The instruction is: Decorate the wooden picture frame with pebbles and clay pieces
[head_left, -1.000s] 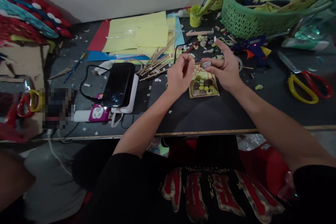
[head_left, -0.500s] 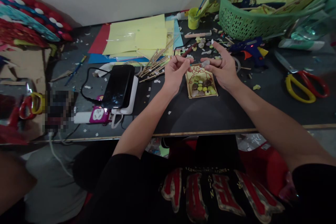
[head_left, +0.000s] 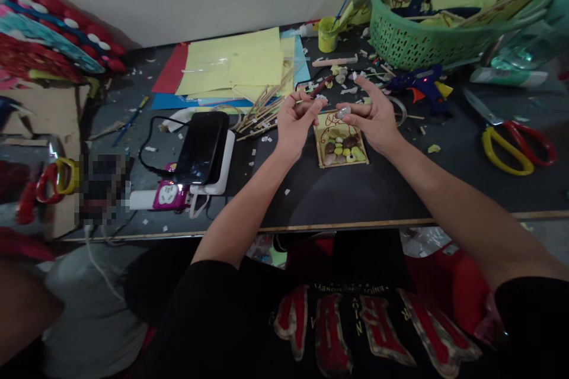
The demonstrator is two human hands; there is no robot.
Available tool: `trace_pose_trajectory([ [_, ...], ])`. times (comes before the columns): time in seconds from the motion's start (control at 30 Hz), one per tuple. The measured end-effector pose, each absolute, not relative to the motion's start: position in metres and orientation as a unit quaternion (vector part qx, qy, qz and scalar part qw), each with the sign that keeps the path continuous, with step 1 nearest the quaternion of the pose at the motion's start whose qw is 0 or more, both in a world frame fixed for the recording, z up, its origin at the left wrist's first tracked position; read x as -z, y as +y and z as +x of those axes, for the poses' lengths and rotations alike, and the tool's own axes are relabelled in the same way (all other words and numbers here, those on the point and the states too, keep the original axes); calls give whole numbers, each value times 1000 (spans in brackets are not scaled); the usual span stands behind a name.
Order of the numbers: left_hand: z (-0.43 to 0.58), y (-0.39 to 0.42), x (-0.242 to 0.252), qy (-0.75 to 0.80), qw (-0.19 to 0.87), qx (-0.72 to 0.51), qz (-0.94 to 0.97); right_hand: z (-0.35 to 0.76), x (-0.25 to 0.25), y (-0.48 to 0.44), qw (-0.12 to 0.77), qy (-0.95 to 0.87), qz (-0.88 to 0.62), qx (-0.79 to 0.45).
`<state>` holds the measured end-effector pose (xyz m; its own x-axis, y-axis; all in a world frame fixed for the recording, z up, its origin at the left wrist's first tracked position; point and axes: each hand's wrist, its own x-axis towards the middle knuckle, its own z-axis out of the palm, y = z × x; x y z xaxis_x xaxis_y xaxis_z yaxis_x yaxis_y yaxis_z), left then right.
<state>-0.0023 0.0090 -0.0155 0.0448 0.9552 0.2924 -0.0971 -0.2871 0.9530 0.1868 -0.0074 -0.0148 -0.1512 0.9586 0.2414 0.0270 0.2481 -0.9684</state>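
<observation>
Between the thumb and fingers of my right hand (head_left: pixel 377 115) is a smooth, pale grey pebble (head_left: pixel 343 112), with the index finger stretched upward. My left hand (head_left: pixel 297 121) is closed in a pinch a little to the left; what its fingertips hold, if anything, is too small to name. Below both hands lies a small stick-framed picture (head_left: pixel 318 151) on yellow backing. Brown, green and grey pebbles (head_left: pixel 340 151) fill its lower half, and reddish-brown line drawing (head_left: pixel 329 125) shows above them. The pebble is apart from the picture's stones.
A blue glue gun (head_left: pixel 422 87) and scissors (head_left: pixel 507 139) lie to the right, before a green basket (head_left: pixel 400 35). Thin sticks (head_left: pixel 262 109), yellow paper (head_left: pixel 235 59) and a paint pot (head_left: pixel 328 35) are behind. A phone (head_left: pixel 200 148) rests left. Another person's arm (head_left: pixel 26 308) shows lower left.
The pale pebble has turned and tipped slightly lower in my right hand's fingers. My right hand has shifted a little left, and my left hand stays nearly in place.
</observation>
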Motion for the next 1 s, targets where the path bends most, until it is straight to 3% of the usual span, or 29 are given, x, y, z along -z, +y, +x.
trace_pose_trajectory([
  [0.3,-1,5,7,377,396,-595,590,186,13,-9,506,-604,-407,-462],
  [1.0,-2,7,12,384,372,-587,608,188,15,-9,498,-603,-407,-472],
])
